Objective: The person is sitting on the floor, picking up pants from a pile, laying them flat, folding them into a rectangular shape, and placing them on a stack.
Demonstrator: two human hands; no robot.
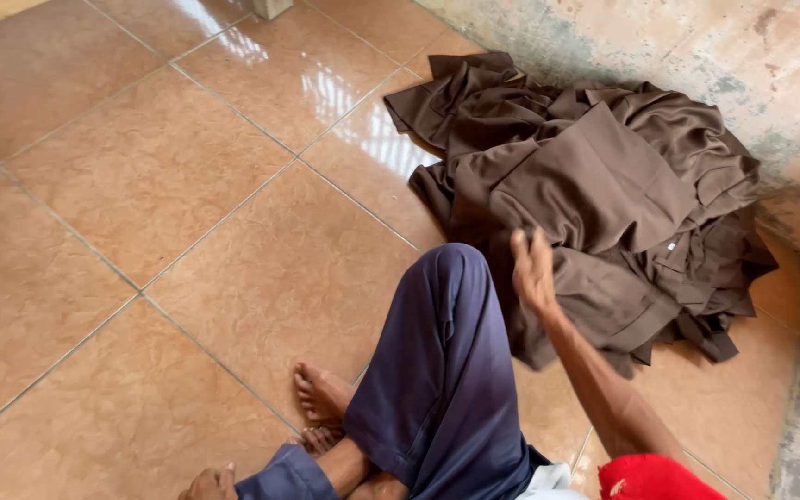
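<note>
A heap of brown garments (594,194) lies crumpled on the tiled floor against the wall. My right hand (531,270) hovers, blurred, over the heap's near edge beside my raised knee. Its fingers are apart and nothing shows in its grasp. My left hand (210,483) is only partly in view at the bottom edge, next to the cuff of my dark blue trousers (437,370). Its fingers are hidden. I sit with crossed legs, and a bare foot (321,393) rests on the tiles.
Glossy orange-brown floor tiles (141,185) stretch to the left and far side. A stained, weathered wall (696,46) runs along the right behind the heap. A red sleeve (650,480) shows at the bottom right.
</note>
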